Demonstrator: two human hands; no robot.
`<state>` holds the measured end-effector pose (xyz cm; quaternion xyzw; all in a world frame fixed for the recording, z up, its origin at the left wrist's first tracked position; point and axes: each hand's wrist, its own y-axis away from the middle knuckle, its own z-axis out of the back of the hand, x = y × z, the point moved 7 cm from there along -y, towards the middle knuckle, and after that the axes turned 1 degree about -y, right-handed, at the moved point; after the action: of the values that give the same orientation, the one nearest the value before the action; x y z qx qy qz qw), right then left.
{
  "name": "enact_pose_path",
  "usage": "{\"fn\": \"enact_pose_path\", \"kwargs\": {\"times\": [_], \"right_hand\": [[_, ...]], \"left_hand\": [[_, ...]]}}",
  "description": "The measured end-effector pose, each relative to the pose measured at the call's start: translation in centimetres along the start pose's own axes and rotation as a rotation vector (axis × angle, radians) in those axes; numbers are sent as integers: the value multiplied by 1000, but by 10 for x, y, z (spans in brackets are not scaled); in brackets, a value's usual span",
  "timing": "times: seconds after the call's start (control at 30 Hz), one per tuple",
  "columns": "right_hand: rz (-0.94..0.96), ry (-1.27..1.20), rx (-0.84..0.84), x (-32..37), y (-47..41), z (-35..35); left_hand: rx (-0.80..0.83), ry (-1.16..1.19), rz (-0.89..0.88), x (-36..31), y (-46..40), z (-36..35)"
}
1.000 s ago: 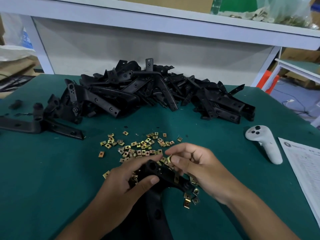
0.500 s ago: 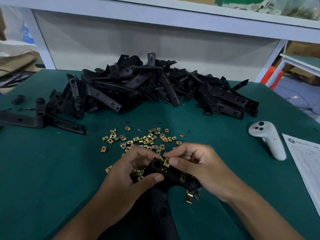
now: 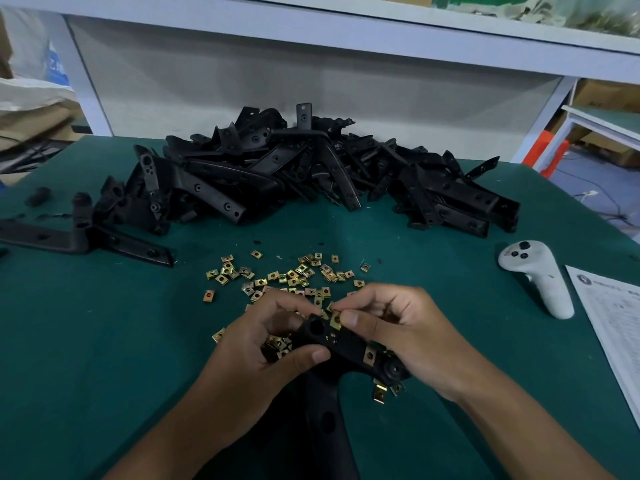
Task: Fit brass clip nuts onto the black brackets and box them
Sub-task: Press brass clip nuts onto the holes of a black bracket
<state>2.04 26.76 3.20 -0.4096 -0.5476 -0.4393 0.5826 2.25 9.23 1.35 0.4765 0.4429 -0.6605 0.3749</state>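
Observation:
My left hand (image 3: 263,344) grips a black T-shaped bracket (image 3: 346,344) near its upper end, thumb across the front. My right hand (image 3: 405,330) pinches a brass clip nut (image 3: 335,319) against the bracket's top edge. Another brass nut (image 3: 370,355) sits clipped on the bracket's right arm. The bracket's long stem (image 3: 322,420) runs down toward me between my forearms. Several loose brass clip nuts (image 3: 294,275) lie scattered on the green table just beyond my hands, and a few lie under the bracket (image 3: 380,393).
A big heap of black brackets (image 3: 304,171) fills the back of the green table (image 3: 86,341). One bracket (image 3: 83,233) lies apart at the left. A white handheld controller (image 3: 540,275) and a printed sheet (image 3: 613,323) lie at the right. No box is in view.
My right hand has brought a brass nut from the loose pile to the bracket's upper edge. My left hand kept its grip on the bracket, which shifted slightly.

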Motion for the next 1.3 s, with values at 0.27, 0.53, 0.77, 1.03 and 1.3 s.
{"fn": "enact_pose_path", "kwargs": {"times": [0.27, 0.53, 0.77, 1.03, 1.3], "right_hand": [[-14, 38, 42, 1, 1, 1], [-33, 45, 118, 0, 4, -5], [-21, 97, 205, -4, 4, -9], [258, 407, -194, 10, 1, 17], [548, 613, -278, 63, 25, 26]], "left_hand": [[33, 26, -4, 1, -1, -3], [18, 64, -21, 3, -3, 2], [-49, 58, -22, 5, -6, 4], [-243, 124, -65, 2, -7, 23], [-291, -77, -194, -28, -6, 16]]}}
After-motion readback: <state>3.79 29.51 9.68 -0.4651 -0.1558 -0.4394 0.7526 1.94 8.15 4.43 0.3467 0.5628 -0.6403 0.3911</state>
